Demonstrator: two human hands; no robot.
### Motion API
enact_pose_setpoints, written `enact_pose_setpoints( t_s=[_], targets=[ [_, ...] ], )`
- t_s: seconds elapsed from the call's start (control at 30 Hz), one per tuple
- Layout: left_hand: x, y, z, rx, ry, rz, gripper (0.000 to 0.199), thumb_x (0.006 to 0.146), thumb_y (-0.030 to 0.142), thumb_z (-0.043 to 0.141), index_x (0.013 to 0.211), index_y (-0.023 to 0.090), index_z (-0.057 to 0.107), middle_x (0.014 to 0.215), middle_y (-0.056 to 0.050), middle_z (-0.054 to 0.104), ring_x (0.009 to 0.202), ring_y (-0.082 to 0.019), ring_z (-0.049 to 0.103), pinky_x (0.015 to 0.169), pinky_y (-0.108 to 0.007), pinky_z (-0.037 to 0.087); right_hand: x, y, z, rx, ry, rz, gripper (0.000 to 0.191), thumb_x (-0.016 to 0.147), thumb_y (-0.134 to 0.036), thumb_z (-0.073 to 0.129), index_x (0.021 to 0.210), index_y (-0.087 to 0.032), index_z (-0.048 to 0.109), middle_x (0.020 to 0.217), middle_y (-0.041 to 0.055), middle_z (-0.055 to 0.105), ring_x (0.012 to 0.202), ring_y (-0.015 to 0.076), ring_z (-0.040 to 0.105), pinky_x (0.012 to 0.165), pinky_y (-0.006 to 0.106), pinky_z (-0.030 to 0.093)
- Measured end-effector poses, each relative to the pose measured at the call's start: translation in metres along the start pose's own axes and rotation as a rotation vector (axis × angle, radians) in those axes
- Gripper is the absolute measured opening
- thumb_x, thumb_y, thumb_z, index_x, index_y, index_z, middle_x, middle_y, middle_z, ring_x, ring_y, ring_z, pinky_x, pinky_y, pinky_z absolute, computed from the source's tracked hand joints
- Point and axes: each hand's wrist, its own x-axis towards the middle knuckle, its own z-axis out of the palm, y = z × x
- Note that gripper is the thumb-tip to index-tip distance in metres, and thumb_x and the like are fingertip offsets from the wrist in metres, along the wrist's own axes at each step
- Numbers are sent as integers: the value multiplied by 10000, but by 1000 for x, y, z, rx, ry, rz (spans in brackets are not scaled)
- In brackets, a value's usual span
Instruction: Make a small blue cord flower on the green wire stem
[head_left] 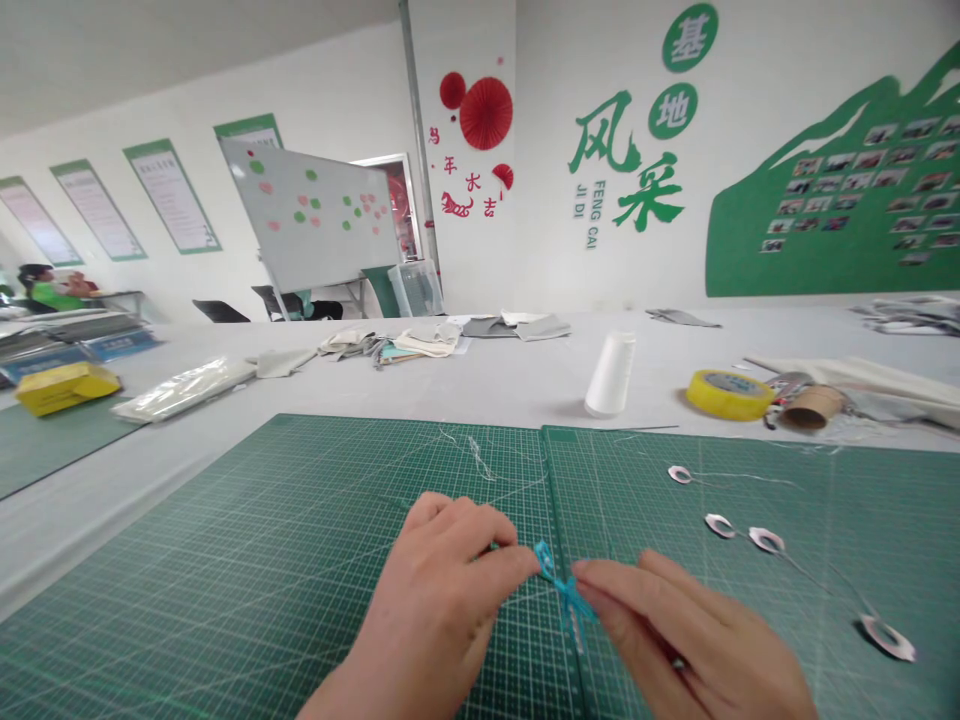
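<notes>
A small bright blue bow of ribbon or cord (564,588) is held between my two hands, just above the seam of two green cutting mats. My left hand (448,590) pinches its upper left end between thumb and forefinger. From the other side, my right hand (686,625) pinches the bow near its middle. A short pale strand hangs below the blue piece; its kind is unclear. On the right mat lie several small pale oval rings, among them one ring (766,540) with thin thread trailing from it.
Loose white thread (480,458) lies on the left cutting mat (300,520). Behind the mats stand a white thread cone (611,375) and a yellow tape roll (729,394). Fabric pieces (427,340) line the table's far side. A yellow box (67,387) is at left. A person (52,290) sits far left.
</notes>
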Motion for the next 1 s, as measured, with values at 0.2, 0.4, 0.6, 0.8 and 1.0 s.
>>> enact_pose_setpoints(
  t_s=[0.2,0.4,0.6,0.8,1.0],
  targets=[
    [1,4,-4,-157,-152,-30,288,900,33,506,902,234,712,835,6,674,762,-153,580,713,-316,352,11,7,-5,287,-176,256,126,884,-285,605,798,-272,696,583,-60,582,498,98,539,473,187,427],
    [3,8,-9,-319,-289,-127,221,850,55,618,861,234,746,828,3,679,768,-151,602,748,-306,401,7,24,1,606,-367,524,220,851,-403,618,747,-234,712,622,-24,601,575,132,538,530,233,425],
    [7,11,-10,-613,-188,-378,212,799,47,658,791,232,760,775,8,642,723,-135,604,671,-248,438,3,18,19,954,-314,834,287,782,-469,681,710,-192,665,546,-63,447,509,88,348,479,206,288],
    [7,4,-4,-658,-17,-589,125,776,120,635,765,204,728,710,9,592,666,-138,548,626,-264,422,1,13,28,1045,-364,841,357,766,-528,680,696,-180,638,529,-89,340,442,54,197,403,186,159],
    [6,1,0,-807,-29,-789,94,781,242,611,806,181,679,633,36,534,485,-101,498,432,-214,391,-4,2,32,914,-322,791,349,800,-523,641,715,-188,686,480,-68,454,439,76,390,465,208,299]
  ],
)
